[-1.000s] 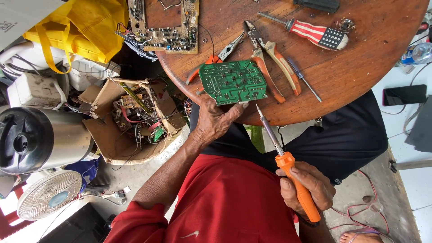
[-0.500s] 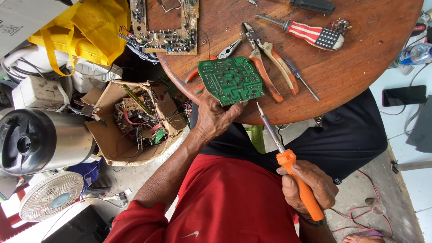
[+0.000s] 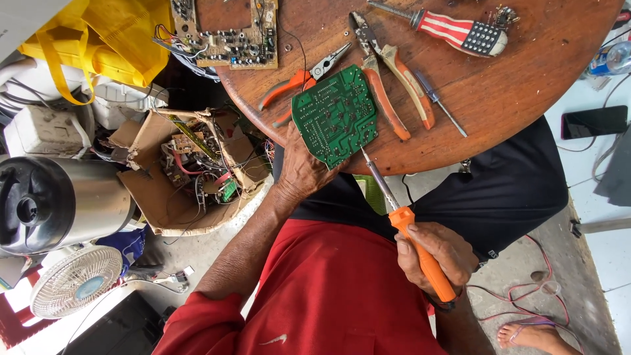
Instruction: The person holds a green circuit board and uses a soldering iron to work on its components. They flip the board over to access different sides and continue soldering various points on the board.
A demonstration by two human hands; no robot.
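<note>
My left hand (image 3: 303, 171) grips the near corner of a green circuit board (image 3: 335, 115) and holds it tilted at the edge of a round wooden table (image 3: 513, 85). My right hand (image 3: 437, 256) is closed around the orange handle of a soldering iron (image 3: 407, 223). Its metal tip points up and touches the board's lower right edge. I wear a red shirt and dark shorts.
On the table lie orange-handled pliers (image 3: 299, 82), tan-handled cutters (image 3: 394, 72), a small screwdriver (image 3: 440, 105), a red-and-white striped screwdriver (image 3: 453, 29) and a brown circuit board (image 3: 227, 29). At left are a cardboard box of parts (image 3: 190, 171), a yellow bag (image 3: 105, 33), a steel pot (image 3: 59, 204), a small fan (image 3: 75, 279).
The iron's tip has come up to the board's lower right edge; the left hand has shifted the board slightly. The view moved a little.
</note>
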